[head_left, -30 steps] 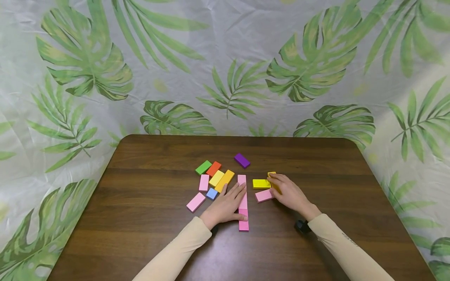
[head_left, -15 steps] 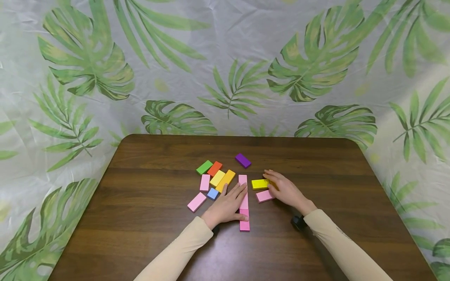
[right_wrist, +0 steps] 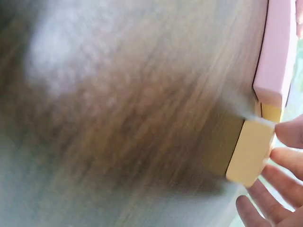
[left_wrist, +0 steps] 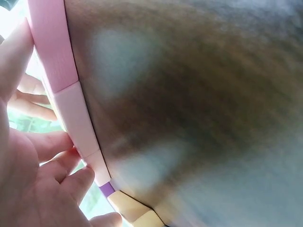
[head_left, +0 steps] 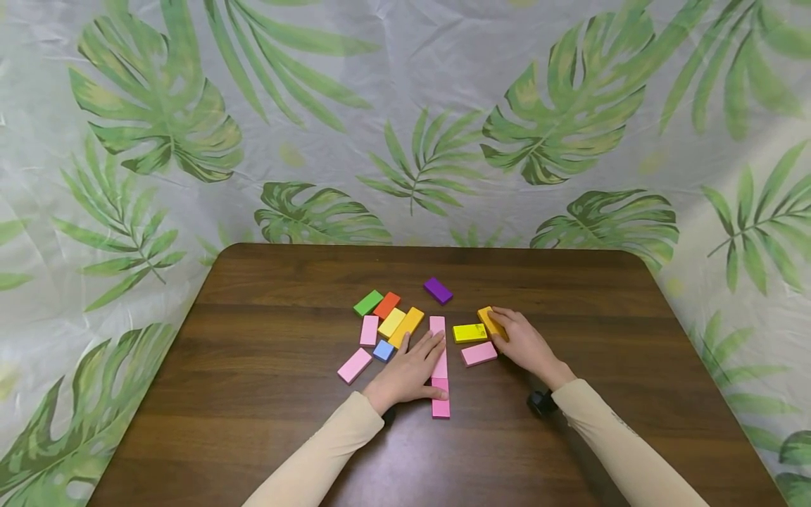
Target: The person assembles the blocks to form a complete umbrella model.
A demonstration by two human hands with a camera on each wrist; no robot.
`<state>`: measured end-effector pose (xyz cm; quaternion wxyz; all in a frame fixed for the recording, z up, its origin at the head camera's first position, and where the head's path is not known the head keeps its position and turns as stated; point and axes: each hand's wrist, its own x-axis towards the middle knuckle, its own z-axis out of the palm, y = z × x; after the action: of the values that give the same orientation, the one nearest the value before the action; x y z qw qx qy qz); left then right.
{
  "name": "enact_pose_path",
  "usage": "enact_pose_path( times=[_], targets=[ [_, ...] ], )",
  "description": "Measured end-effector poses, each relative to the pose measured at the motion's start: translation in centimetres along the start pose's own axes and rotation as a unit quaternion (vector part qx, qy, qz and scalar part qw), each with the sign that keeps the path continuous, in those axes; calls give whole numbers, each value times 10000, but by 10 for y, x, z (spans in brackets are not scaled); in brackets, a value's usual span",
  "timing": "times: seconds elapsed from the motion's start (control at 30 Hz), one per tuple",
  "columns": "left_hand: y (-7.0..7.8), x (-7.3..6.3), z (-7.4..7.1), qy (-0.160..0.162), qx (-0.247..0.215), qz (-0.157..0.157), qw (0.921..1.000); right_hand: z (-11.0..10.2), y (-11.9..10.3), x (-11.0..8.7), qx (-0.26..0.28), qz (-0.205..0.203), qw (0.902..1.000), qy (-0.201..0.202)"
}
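In the head view my left hand lies with spread fingers over an end-to-end row of pink blocks, light pink at the far end and darker pink nearest. The left wrist view shows its fingertips along the top of the row's light pink block. My right hand touches an orange block from above and the right, partly covering it. Its fingertips meet that block's upper edge in the right wrist view. Left of this hand lie a yellow block and a pink block.
Left of the row lie green, red, pale yellow, orange and blue blocks, plus two pink ones. A purple block sits farther back on the brown table. Leaf-patterned cloth hangs behind.
My right hand first shifts left, covering the orange block, then back slightly right, so that block and the pink block beside it show more. My left hand stays on the row.
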<state>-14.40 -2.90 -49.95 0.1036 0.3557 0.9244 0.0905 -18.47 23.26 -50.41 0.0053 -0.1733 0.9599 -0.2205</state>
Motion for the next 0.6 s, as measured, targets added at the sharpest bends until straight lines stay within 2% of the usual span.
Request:
enact_pose_path(
  times=[0.2, 0.6],
  targets=[
    [1, 0, -1, 9, -68, 11, 10000, 1, 5, 1, 24, -203, 9997, 103],
    [-1, 0, 1, 39, -42, -2, 10000, 0, 6, 0, 56, -154, 9996, 215]
  ],
)
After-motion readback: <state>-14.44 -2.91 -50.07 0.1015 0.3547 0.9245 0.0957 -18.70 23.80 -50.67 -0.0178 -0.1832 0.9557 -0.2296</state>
